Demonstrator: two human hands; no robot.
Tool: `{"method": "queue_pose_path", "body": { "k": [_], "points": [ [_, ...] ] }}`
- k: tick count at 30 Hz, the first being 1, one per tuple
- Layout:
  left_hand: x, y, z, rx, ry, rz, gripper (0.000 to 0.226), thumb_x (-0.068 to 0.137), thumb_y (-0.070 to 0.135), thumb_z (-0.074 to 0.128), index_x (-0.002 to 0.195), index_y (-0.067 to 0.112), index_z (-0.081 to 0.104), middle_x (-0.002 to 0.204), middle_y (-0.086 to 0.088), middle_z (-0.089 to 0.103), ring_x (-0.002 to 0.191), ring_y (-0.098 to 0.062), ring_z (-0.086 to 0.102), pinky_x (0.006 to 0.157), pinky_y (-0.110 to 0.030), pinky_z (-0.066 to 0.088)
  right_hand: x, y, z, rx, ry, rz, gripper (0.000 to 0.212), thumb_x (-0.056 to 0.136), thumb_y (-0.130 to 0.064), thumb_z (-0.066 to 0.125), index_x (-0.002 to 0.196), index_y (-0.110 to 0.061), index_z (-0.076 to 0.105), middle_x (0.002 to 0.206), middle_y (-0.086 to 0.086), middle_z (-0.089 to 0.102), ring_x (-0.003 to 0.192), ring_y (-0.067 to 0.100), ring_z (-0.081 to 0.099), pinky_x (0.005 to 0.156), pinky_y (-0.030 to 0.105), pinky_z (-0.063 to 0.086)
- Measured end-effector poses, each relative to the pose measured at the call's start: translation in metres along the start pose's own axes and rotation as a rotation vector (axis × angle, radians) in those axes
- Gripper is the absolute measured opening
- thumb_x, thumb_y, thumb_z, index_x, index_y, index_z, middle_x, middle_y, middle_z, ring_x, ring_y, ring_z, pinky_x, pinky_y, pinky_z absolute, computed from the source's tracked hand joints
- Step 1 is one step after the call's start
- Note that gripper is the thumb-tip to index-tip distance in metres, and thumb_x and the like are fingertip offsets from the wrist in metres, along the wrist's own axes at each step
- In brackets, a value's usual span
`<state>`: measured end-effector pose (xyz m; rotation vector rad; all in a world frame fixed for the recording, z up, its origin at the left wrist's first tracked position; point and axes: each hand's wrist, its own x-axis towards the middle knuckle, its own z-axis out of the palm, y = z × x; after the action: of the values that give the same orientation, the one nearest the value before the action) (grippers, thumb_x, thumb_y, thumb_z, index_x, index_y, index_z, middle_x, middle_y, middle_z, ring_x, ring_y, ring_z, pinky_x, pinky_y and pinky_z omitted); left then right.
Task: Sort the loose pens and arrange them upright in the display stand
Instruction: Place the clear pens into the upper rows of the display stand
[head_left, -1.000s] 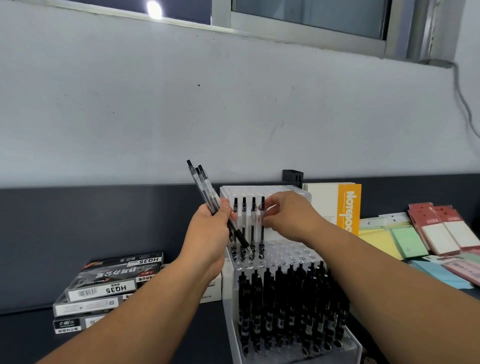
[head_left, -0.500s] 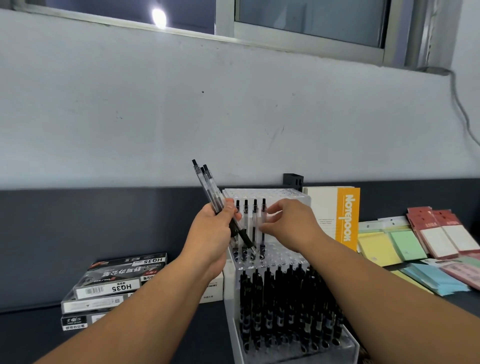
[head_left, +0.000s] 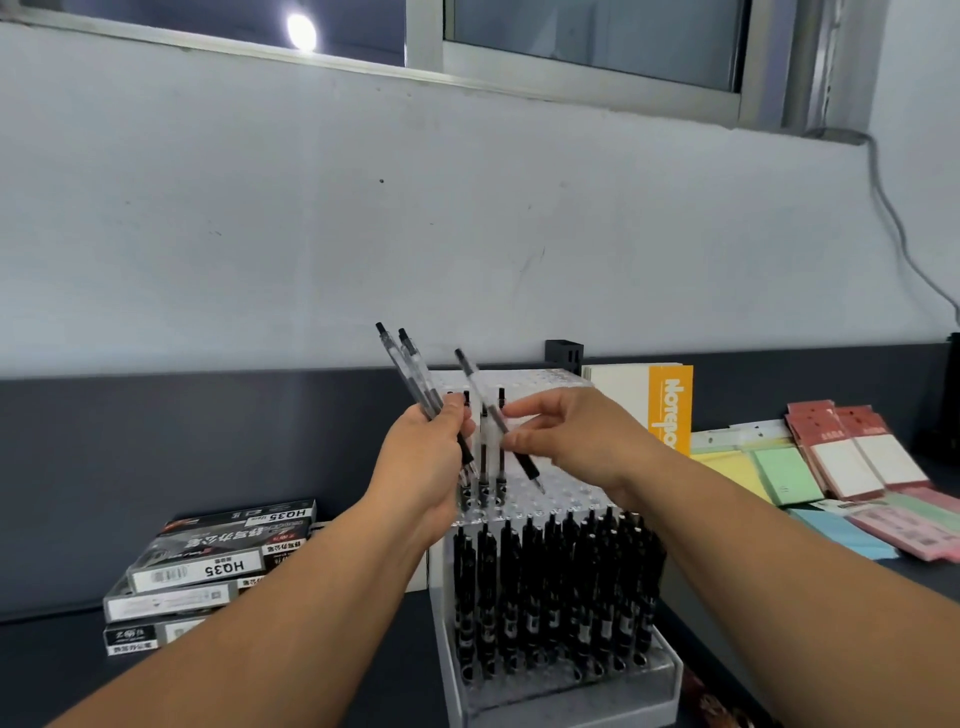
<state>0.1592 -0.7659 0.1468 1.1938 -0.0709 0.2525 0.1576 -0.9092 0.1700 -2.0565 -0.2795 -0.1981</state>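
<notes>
Here, clear-barrelled pen (head_left: 483, 395), black grip, tilted.

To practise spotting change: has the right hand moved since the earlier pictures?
Yes. Against the stand, the right hand edged slightly left, toward the left hand gripping its pens, and now pinches a slanted pen above the holes.

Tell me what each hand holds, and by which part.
Left hand grips two pens around their lower barrels. Right hand pinches a single pen at mid-barrel, tip pointing down over the stand.
</notes>
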Motion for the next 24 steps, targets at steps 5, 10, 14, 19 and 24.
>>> {"method": "queue_pose_path", "body": {
  "k": [5,10,14,19,24],
  "points": [
    [-0.001,-0.004,-0.005,0.058,0.026,-0.013,0.016,0.100,0.023,0.048,0.091,0.015,0.058,0.070,0.002,0.052,0.066,-0.011,0.049,0.066,-0.027,0.044,0.010,0.017,-0.011,-0.186,0.240,-0.069,0.019,0.088,-0.022,0.068,0.108,-0.020,0.068,0.098,-0.006,0.068,0.094,0.011,0.063,0.088,0.028,0.050],
    [-0.005,-0.005,-0.008,0.133,-0.014,-0.005,0.020,0.101,0.030,0.045,0.102,0.015,0.059,0.070,0.002,0.045,0.057,-0.008,0.040,0.054,-0.023,0.040,0.023,0.025,0.000,-0.300,0.255,-0.123,0.019,0.091,-0.025,0.065,0.108,-0.019,0.067,0.092,-0.009,0.065,0.091,0.009,0.061,0.081,0.020,0.042],
    [-0.005,-0.006,-0.011,0.157,-0.026,0.007,0.018,0.101,0.029,0.043,0.105,0.016,0.055,0.071,0.002,0.046,0.056,-0.008,0.040,0.052,-0.023,0.039,0.031,0.030,0.009,-0.348,0.209,-0.101,0.019,0.091,-0.025,0.065,0.109,-0.018,0.067,0.091,-0.008,0.063,0.088,0.010,0.061,0.077,0.018,0.041],
    [-0.004,-0.009,-0.019,0.159,-0.025,0.038,0.010,0.101,0.023,0.042,0.099,0.017,0.050,0.073,0.000,0.050,0.058,-0.009,0.042,0.053,-0.026,0.039,0.036,0.037,0.016,-0.503,0.099,-0.018,0.014,0.089,-0.024,0.066,0.095,-0.014,0.073,0.097,0.001,0.073,0.086,0.015,0.065,0.076,0.021,0.047],
    [-0.003,-0.009,-0.022,0.161,-0.032,0.040,0.012,0.102,0.024,0.042,0.097,0.016,0.049,0.073,0.000,0.050,0.058,-0.009,0.042,0.054,-0.026,0.038,0.043,0.031,0.017,-0.695,0.045,0.048,0.025,0.088,-0.025,0.063,0.075,-0.004,0.070,0.078,0.010,0.070,0.072,0.023,0.063,0.060,0.024,0.045]
  ]
}}
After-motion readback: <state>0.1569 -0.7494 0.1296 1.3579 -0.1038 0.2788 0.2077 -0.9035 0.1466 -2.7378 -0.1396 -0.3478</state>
